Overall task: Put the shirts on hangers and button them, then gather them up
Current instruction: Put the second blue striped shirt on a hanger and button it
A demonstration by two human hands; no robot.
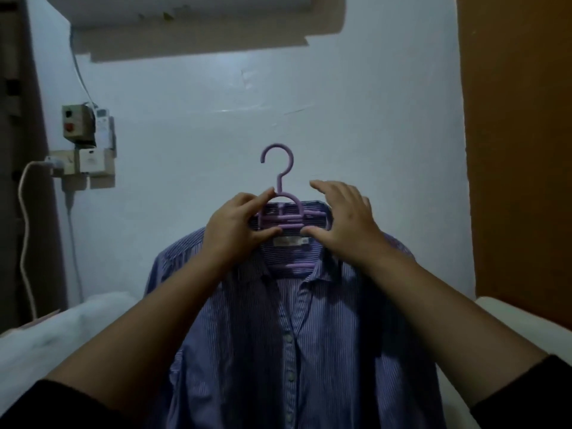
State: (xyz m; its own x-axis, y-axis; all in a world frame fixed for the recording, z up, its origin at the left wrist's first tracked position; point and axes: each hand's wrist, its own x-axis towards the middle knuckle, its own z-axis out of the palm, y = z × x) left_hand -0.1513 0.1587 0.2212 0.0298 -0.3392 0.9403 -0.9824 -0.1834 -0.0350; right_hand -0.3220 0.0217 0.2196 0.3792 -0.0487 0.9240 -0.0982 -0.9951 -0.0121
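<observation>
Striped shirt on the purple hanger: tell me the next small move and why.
Probably bring the right hand down to the top button and start fastening. The striped shirt already hangs on the purple hanger, which the left hand pinches below the hook, while the collar and upper placket lie open; the right hand is open by the collar.

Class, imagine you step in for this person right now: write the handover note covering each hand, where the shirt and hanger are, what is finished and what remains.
Left hand: pinches the purple hanger near the base of its hook, holding it up.
Right hand: fingers spread and relaxed at the collar's right side, thumb touching the hanger; it grips nothing.
Striped shirt: already on the hanger, shoulders seated, hanging in front of the wall.
Done: shirt hung.
Left: collar is open at the top; lower placket looks closed with buttons visible, but check each. Then gather it with any other shirts, none of which are in view.
</observation>
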